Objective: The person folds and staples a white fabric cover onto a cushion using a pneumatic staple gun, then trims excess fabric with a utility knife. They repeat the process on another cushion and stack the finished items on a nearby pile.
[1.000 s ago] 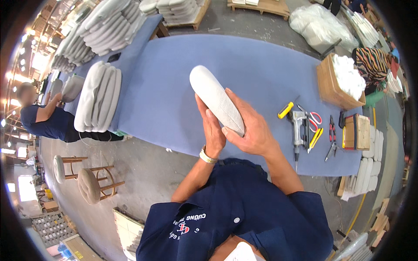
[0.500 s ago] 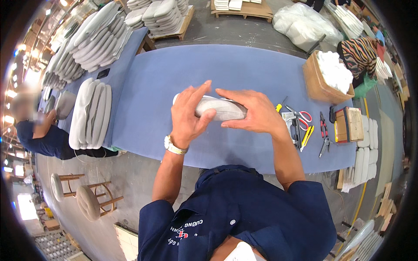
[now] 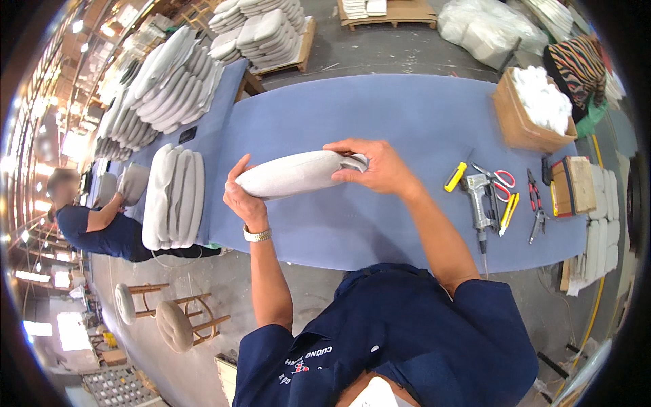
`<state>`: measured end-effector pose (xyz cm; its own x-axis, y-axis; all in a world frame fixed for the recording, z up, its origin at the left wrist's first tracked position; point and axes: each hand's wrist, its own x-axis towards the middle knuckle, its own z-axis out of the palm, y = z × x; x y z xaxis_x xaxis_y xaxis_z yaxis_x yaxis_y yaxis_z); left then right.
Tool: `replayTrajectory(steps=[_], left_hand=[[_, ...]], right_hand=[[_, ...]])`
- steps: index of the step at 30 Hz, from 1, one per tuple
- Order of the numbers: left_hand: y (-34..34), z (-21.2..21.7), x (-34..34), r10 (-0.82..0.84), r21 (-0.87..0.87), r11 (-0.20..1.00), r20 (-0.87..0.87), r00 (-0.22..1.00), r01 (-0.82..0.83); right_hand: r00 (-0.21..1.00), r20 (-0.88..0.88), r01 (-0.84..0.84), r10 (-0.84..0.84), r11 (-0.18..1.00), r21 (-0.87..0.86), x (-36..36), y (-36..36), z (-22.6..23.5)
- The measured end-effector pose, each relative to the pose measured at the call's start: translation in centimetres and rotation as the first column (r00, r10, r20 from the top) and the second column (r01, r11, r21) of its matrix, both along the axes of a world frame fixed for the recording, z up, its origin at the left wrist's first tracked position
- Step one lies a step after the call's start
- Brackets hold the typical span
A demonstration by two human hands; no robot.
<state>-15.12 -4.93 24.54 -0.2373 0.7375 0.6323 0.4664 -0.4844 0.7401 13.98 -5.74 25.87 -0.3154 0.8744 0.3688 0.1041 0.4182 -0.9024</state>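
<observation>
A person holds a long grey cushion (image 3: 295, 174) level above a blue table (image 3: 407, 108). The left hand (image 3: 243, 197) cups its left end, fingers curled around it. The right hand (image 3: 376, 166) grips its right end, fingers closed on the fabric. Right of the cushion lie a staple gun (image 3: 480, 197) and red-handled scissors (image 3: 500, 180).

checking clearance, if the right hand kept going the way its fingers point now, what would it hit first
The right hand points toward the person's left, along the grey cushion it grips, so it would meet that first; beyond it, the left hand holding the other end. Depth is hard to judge in this fisheye view.
</observation>
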Motion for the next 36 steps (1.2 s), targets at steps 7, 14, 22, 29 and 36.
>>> replayTrajectory(steps=[7, 14, 22, 29, 36], left_hand=[[-0.7, -2.5, -4.6, 0.038, -0.08, 0.997, 0.368, 0.929, -0.01], [-0.2, -2.8, -6.7, 0.175, -0.102, 0.984, 0.566, 0.806, -0.142], [-1.8, -3.5, -8.0, 0.243, -0.138, 0.966, 0.764, 0.597, -0.217], [-3.8, -5.0, -8.5, 0.264, -0.171, 0.961, 0.799, 0.54, -0.217], [-6.3, -6.4, -9.0, 0.273, -0.144, 0.945, 0.843, 0.464, -0.293]], right_hand=[[0.992, -0.108, -0.062, 0.064, 0.998, 0.024, -5.3, 0.7, -0.9], [0.988, -0.133, -0.074, 0.074, 0.997, 0.003, -6.2, 1.3, -1.5], [0.999, 0.02, -0.033, 0.033, 0.999, 0.004, -7.0, 2.2, -2.5], [0.988, 0.122, 0.08, -0.09, 0.994, 0.08, -8.5, 3.7, -5.0], [0.964, 0.107, 0.251, -0.244, 0.966, -0.057, -6.5, 6.1, -10.4]])
